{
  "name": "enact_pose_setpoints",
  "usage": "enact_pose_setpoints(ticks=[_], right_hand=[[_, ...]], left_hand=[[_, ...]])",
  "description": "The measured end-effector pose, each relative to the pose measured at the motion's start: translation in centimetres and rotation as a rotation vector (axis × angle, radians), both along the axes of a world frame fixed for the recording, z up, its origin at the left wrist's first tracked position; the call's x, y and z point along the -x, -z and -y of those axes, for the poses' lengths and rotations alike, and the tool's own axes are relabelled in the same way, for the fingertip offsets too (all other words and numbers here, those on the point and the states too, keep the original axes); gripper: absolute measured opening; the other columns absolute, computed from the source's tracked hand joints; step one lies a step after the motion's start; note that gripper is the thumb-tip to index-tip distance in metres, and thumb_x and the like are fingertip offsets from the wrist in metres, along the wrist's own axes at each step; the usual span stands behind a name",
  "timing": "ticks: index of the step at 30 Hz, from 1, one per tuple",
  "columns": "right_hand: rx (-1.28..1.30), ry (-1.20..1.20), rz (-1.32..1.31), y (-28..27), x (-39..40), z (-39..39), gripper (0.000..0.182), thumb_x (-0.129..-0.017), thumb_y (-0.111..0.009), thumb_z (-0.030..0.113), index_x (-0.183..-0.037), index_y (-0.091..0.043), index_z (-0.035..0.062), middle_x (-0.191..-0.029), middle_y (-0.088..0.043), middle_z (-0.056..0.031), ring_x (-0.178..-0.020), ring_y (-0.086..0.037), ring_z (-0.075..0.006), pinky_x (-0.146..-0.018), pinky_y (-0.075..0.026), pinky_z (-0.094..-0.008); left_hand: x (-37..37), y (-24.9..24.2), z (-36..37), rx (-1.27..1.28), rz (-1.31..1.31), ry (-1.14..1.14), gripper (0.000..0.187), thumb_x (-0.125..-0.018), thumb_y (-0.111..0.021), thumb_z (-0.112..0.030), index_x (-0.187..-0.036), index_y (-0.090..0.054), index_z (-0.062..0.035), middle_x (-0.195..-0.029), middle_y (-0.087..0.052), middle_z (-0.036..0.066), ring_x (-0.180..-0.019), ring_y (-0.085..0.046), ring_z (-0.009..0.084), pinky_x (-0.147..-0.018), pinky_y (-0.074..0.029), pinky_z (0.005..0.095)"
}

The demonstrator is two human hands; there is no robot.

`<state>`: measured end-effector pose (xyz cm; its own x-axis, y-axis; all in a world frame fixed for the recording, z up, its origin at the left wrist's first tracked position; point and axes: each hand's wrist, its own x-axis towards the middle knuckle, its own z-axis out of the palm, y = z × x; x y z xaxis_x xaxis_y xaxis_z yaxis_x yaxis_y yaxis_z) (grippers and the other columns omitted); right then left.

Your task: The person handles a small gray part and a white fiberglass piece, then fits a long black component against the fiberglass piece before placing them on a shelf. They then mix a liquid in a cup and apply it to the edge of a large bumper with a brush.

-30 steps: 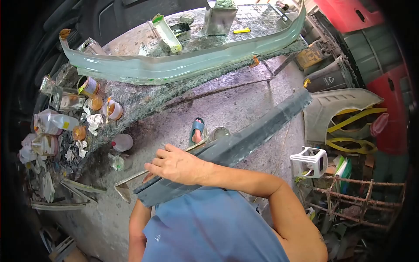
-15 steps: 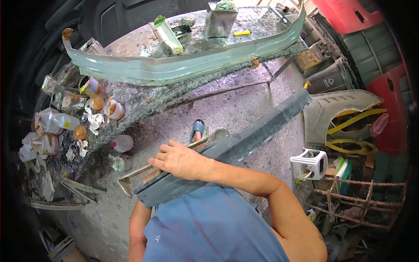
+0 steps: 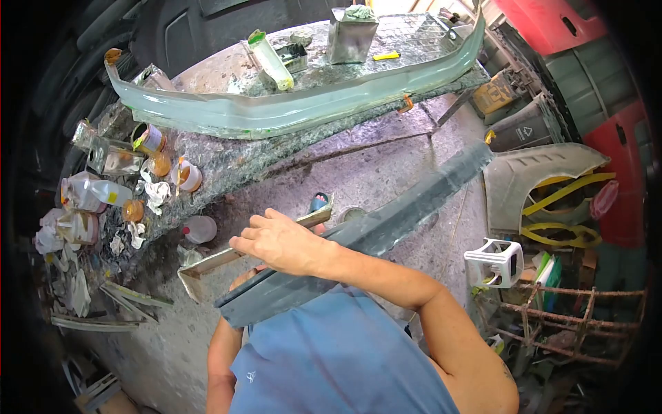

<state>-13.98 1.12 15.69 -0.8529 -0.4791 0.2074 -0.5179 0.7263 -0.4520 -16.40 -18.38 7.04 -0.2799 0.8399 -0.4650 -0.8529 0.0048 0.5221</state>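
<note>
A long dark grey panel [image 3: 414,196] slants across in front of my body, its near end by my blue shirt [image 3: 324,345]. My right hand [image 3: 284,243] is above it, palm down, with bent fingers close together; whatever they hold is hidden beneath. Under that hand lies a pale, stained flat board [image 3: 210,263] with a raised edge, tilted beyond the panel. My left hand [image 3: 243,278] shows only in part between panel and board. It appears to grip the board from below, though most of its fingers are covered.
A workbench [image 3: 221,162] carries a long pale green bumper strip [image 3: 276,110], a metal can [image 3: 352,38] and a yellow knife [image 3: 386,56]. Bottles and tubs [image 3: 186,174] crowd its left end. At right are a fender [image 3: 507,183], a white stool [image 3: 496,262] and a rusty rack [image 3: 552,321].
The board has tilted so more of its face shows, and its left end shifted slightly left. My right hand rose a little. The panel is nearly unmoved in front of me.
</note>
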Motion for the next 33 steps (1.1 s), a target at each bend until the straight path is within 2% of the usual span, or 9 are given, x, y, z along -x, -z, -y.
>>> enact_pose_setpoints(ticks=[3,5,8,13,18,23,25,27,33], right_hand=[[0.025,-0.022,0.005,-0.8,0.5,-0.5,0.043,-0.074,-0.065,0.018,-0.115,-0.056,0.0083,-0.094,-0.062,-0.0029,-0.091,-0.055,-0.0214,-0.078,-0.041,-0.0361],[0.017,-0.017,0.017,-1.4,0.8,-1.0,0.044,-0.072,-0.060,0.006,-0.116,-0.057,0.0090,-0.096,-0.063,-0.0025,-0.091,-0.055,-0.0222,-0.079,-0.042,-0.0366],[0.084,-0.018,-0.036,-1.6,1.0,-1.6,0.043,-0.071,-0.058,0.003,-0.114,-0.059,0.0088,-0.095,-0.063,-0.0018,-0.089,-0.055,-0.0213,-0.076,-0.042,-0.0359],[0.065,0.060,-0.187,-2.1,-0.6,-1.1,0.037,-0.075,-0.056,0.007,-0.111,-0.060,0.0087,-0.091,-0.063,-0.0006,-0.084,-0.055,-0.0186,-0.071,-0.040,-0.0336],[0.038,0.062,-0.096,-0.7,-0.9,0.7,0.031,-0.079,-0.053,0.018,-0.108,-0.059,0.0086,-0.089,-0.059,-0.0010,-0.085,-0.052,-0.0178,-0.074,-0.039,-0.0330],[0.074,0.073,-0.102,0.5,-0.4,1.0,0.028,-0.080,-0.054,0.019,-0.106,-0.059,0.0088,-0.088,-0.059,-0.0006,-0.087,-0.052,-0.0179,-0.075,-0.039,-0.0331],[0.042,0.089,-0.115,0.5,-0.3,1.1,0.028,-0.079,-0.056,0.019,-0.105,-0.059,0.0093,-0.088,-0.060,-0.0006,-0.087,-0.053,-0.0185,-0.076,-0.039,-0.0339],[0.064,0.094,-0.087,0.3,-0.2,0.8,0.035,-0.073,-0.063,0.017,-0.107,-0.059,0.0109,-0.088,-0.060,-0.0016,-0.088,-0.054,-0.0208,-0.076,-0.040,-0.0367],[0.148,0.092,-0.064,-1.2,-0.3,0.5,0.035,-0.074,-0.056,0.002,-0.108,-0.061,0.0087,-0.089,-0.061,-0.0027,-0.082,-0.053,-0.0221,-0.074,-0.040,-0.0355]], left_hand=[[-0.4,-0.1,0.5,0.001,-0.006,-0.009,0.037,-0.097,-0.043,-0.019,-0.131,-0.049,-0.0042,-0.125,-0.056,0.008,-0.111,-0.057,0.0182,-0.093,-0.047,0.0309],[-1.0,-0.2,1.3,0.000,-0.012,-0.026,0.037,-0.097,-0.043,-0.019,-0.130,-0.049,-0.0043,-0.125,-0.056,0.008,-0.111,-0.057,0.0181,-0.093,-0.047,0.0308],[-1.2,-0.2,1.4,-0.007,-0.025,-0.037,0.036,-0.097,-0.043,-0.019,-0.130,-0.049,-0.0044,-0.124,-0.056,0.008,-0.110,-0.057,0.0180,-0.092,-0.047,0.0308],[-0.8,-0.1,1.6,0.025,-0.045,-0.054,0.036,-0.097,-0.043,-0.018,-0.130,-0.049,-0.0046,-0.124,-0.057,0.008,-0.110,-0.057,0.0178,-0.092,-0.048,0.0307],[-0.3,-0.4,1.0,0.052,-0.076,-0.018,0.035,-0.097,-0.043,-0.018,-0.130,-0.050,-0.0048,-0.124,-0.057,0.007,-0.109,-0.058,0.0176,-0.091,-0.048,0.0306],[-0.4,-0.5,0.9,0.071,-0.138,0.020,0.035,-0.097,-0.043,-0.018,-0.129,-0.050,-0.0050,-0.123,-0.057,0.007,-0.109,-0.058,0.0174,-0.090,-0.049,0.0305],[-0.5,-0.6,0.9,0.071,-0.191,0.033,0.035,-0.097,-0.043,-0.018,-0.129,-0.050,-0.0051,-0.123,-0.057,0.007,-0.109,-0.058,0.0173,-0.090,-0.049,0.0305],[-0.6,-0.6,1.3,0.068,-0.307,0.047,0.035,-0.097,-0.043,-0.018,-0.129,-0.050,-0.0051,-0.123,-0.057,0.007,-0.108,-0.058,0.0173,-0.090,-0.049,0.0305],[-0.9,-0.2,2.4,0.002,-0.620,0.075,0.034,-0.097,-0.043,-0.017,-0.129,-0.050,-0.0054,-0.122,-0.057,0.006,-0.108,-0.058,0.0170,-0.089,-0.049,0.0304]])
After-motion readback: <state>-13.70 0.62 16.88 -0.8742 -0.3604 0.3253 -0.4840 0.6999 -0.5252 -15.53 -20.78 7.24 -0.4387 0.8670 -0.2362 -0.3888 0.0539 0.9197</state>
